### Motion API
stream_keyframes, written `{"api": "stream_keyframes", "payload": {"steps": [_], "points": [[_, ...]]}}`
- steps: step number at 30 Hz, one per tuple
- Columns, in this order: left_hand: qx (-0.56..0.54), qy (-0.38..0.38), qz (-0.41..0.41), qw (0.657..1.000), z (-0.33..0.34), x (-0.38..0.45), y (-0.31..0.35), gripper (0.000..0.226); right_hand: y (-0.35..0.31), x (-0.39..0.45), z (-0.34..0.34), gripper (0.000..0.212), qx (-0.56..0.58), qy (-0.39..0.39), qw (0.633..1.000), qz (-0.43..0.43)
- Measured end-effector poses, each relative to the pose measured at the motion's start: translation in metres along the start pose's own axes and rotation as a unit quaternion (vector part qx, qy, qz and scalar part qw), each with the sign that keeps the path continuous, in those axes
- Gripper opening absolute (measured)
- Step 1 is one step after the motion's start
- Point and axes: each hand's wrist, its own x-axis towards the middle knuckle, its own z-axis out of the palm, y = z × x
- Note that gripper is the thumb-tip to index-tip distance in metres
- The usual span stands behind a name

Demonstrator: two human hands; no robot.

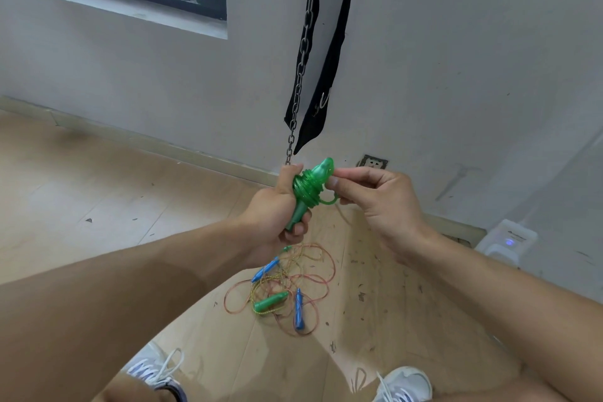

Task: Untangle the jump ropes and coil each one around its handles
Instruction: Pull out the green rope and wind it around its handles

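Centre frame, my left hand (280, 206) grips the green handles (308, 196) as a spool; my right hand (368, 199) pinches the green rope's (329, 201) last loop to tuck it.

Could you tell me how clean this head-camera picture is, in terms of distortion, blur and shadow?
Head view: wide-angle bending curves the skirting board; both forearms loom large; the green rope bundle in the hands is fairly sharp; the ropes on the floor are softer; a broad shadow falls near the shoes.
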Motion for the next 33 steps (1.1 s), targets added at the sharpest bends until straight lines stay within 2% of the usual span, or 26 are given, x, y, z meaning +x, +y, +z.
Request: {"api": "stream_keyframes", "payload": {"steps": [5, 9, 15, 17, 20, 23, 26, 29, 33], "points": [[-0.059, -0.044, -0.068, 0.995, 0.002, 0.001, -0.004, 0.043, -0.002, 0.0, -0.008, 0.015, -0.085, -0.012, 0.994, -0.066], [-0.103, -0.074, -0.102, 0.987, 0.006, -0.002, -0.003, 0.044, 0.0, -0.002, -0.009, 0.015, -0.099, 0.009, 0.989, -0.113], [-0.1, -0.06, -0.067, 0.991, 0.012, -0.003, -0.003, 0.044, 0.003, -0.001, -0.006, 0.008, -0.097, 0.075, 0.982, -0.144], [-0.099, -0.047, -0.056, 0.992, 0.013, -0.002, -0.005, 0.044, 0.001, 0.0, -0.006, 0.008, -0.099, 0.065, 0.984, -0.129], [-0.097, -0.035, -0.048, 0.993, 0.01, -0.003, -0.007, 0.045, -0.002, -0.001, -0.008, 0.01, -0.099, 0.002, 0.99, -0.103], [-0.08, -0.032, -0.034, 0.996, 0.009, -0.004, -0.007, 0.045, -0.001, -0.003, -0.008, 0.013, -0.085, 0.01, 0.991, -0.108], [-0.041, 0.002, 0.003, 0.999, 0.014, -0.005, -0.006, 0.048, 0.001, -0.004, -0.002, 0.012, -0.023, 0.046, 0.995, -0.085], [0.041, 0.061, 0.086, 0.994, 0.013, -0.003, -0.005, 0.055, 0.003, -0.003, 0.002, 0.011, 0.052, 0.029, 0.998, -0.024], [0.22, 0.123, 0.241, 0.937, -0.001, 0.004, 0.002, 0.063, 0.006, -0.003, 0.001, 0.022, 0.047, -0.025, 0.999, -0.005]]}}
